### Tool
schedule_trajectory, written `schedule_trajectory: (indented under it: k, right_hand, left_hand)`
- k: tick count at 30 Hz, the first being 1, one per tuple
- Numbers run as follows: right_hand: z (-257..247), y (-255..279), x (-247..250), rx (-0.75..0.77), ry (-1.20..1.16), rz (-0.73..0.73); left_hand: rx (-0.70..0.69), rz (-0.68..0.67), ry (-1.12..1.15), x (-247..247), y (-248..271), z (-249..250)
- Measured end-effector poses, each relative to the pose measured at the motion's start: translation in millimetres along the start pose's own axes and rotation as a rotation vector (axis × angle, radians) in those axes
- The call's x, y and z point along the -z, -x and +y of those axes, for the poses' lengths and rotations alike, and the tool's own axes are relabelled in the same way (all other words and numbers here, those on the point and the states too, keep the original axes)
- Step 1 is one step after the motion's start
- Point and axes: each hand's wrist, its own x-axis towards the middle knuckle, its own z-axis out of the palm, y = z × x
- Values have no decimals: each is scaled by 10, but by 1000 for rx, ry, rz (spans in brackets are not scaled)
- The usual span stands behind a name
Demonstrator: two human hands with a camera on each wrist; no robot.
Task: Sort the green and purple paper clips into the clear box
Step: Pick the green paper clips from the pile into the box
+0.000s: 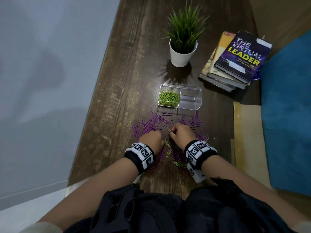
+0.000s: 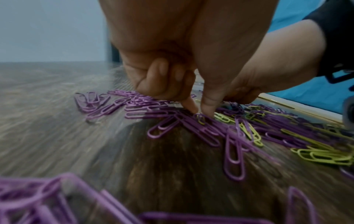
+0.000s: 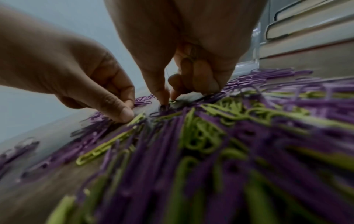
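A: Where does the sorting stand, going by the clear box (image 1: pixel 191 105)?

B: Its left half holds a heap of green clips (image 1: pixel 169 97); the right half looks bare. So I'd judge green is well under way and purple not started.

A: And the loose ones?

B: On the table (image 1: pixel 117 98), just in front of the box, purple clips (image 1: pixel 151 123) fan out to either side of the hands. Nearer the person, between the wrists, a mixed pile of green and purple (image 1: pixel 176 158) is left.

A: What is the right hand (image 1: pixel 180 134) doing?

B: Thumb and forefinger come together on one green clip (image 3: pixel 172 101) lying on the wood in front of the box. The other fingers curl under, probably to keep clear of neighbouring clips. It looks like a pinch, though the clip is tiny in the right wrist view.

A: The left hand (image 1: pixel 150 140)?

B: It sits beside the right, fingertips (image 2: pixel 207 106) pointed down into the purple clips, with a small green one (image 2: pixel 201 120) right at the tips. Its fingers are curled, but I cannot tell whether it grips anything or merely pushes the purple aside.

A: Why pick singly?

B: My guess: the clips tangle, so a careful pinch lifts only the wanted colour.

A: Anything else past the box?

B: A potted plant (image 1: pixel 183 52) behind it, and a stack of books (image 1: pixel 235 61) to its far right.
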Motion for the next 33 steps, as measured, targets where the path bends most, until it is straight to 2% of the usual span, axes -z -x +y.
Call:
schedule_trajectory:
  k: [3,10,13,16,19,23,26,30,33]
  right_hand:
    - [-57,-14,13,-49,-15,-24]
    - [-82,-9,73,-15,59,-100]
    - [-60,-18,57,-8,48,-105]
    - [-17,-28,68,-41,-59,-26]
    - [9,-18,84,-46,-21,29]
    - [12,-42,36,1,133,-9]
    - [-10,-57,26,-27,191,-51]
    - [-9,-48,56,-58,205,-131]
    - [-11,-38,71,-85,191,-201]
  left_hand:
    - [-1,-24,29,7,-11,6]
    - [-15,-79,142,34,0,-22]
    - [38,10,398,136,-46,-47]
    - [113,113,657,332,-190,-109]
    - [121,115,899,562,-314,-147]
    - [96,59,1148,837,-406,-48]
    - [27,104,1019,993,-558,78]
    - [-47,223,642,1107,-840,183]
    - [-113,263,407,1178,-1010,254]
